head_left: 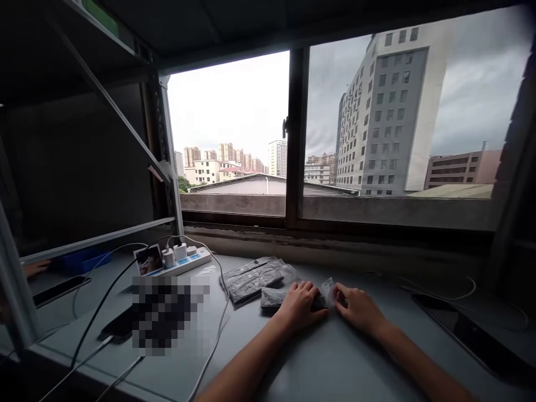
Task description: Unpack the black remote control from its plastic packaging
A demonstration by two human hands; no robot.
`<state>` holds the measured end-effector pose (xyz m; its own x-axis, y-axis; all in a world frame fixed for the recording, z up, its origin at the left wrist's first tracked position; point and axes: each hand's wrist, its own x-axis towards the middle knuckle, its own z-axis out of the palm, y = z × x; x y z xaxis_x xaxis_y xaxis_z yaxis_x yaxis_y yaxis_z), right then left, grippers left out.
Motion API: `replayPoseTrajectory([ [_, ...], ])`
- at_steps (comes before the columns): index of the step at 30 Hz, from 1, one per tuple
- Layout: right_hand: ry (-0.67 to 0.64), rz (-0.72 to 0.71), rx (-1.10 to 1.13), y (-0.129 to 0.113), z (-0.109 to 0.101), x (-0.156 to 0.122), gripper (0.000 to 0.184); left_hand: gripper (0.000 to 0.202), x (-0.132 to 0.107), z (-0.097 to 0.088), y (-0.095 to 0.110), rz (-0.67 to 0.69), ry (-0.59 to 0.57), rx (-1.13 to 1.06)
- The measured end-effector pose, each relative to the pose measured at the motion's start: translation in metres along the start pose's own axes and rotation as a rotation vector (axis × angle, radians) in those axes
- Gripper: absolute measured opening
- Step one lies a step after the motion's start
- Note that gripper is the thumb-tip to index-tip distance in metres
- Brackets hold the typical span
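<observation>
At the far left edge, another person's hand [36, 268] rests on the desk [326, 363] behind a metal shelf post, with a dark phone [61, 290] lying just beside it and a blue tray [84, 259] near. Farther right, a white power strip [184, 261] with chargers plugged in sits by the window sill, a small photo card [148, 259] leaning at its left end; white and black cables [104, 301] run from it toward the near edge of the desk, past a blurred patch.

Right of the strip lies a stack of dark flat packets in clear bags [253, 277], just behind the hands. The left hand [299, 306] lies palm down on a small dark packet [274, 297], its fingers [307, 289] loosely spread over the packet's right end. The right hand [360, 308] sits just beside it, its fingers [340, 293] pinching the crinkled clear wrap [328, 290] that sticks out between the two hands. The packet lies flat on the desk, mostly under the left hand, with its left end showing.

Well apart to the right, a dark tablet-like slab [469, 335] lies flat, with a thin white cable [456, 294] curling behind it. Nothing stands between the hands and the packet.
</observation>
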<state>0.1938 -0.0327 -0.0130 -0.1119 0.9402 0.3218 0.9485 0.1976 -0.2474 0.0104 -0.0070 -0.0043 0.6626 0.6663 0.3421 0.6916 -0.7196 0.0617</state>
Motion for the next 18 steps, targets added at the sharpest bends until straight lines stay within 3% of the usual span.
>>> replayPoseTrajectory([
  [9,-0.008,0.019,-0.036,-0.007,-0.006,0.001,0.026,0.031,0.000,0.000,0.006,-0.008,-0.006,-0.032],
  [18,0.073,0.094,0.214,0.007,-0.003,0.005,0.033,0.036,0.002,0.002,0.007,-0.103,0.046,-0.030],
])
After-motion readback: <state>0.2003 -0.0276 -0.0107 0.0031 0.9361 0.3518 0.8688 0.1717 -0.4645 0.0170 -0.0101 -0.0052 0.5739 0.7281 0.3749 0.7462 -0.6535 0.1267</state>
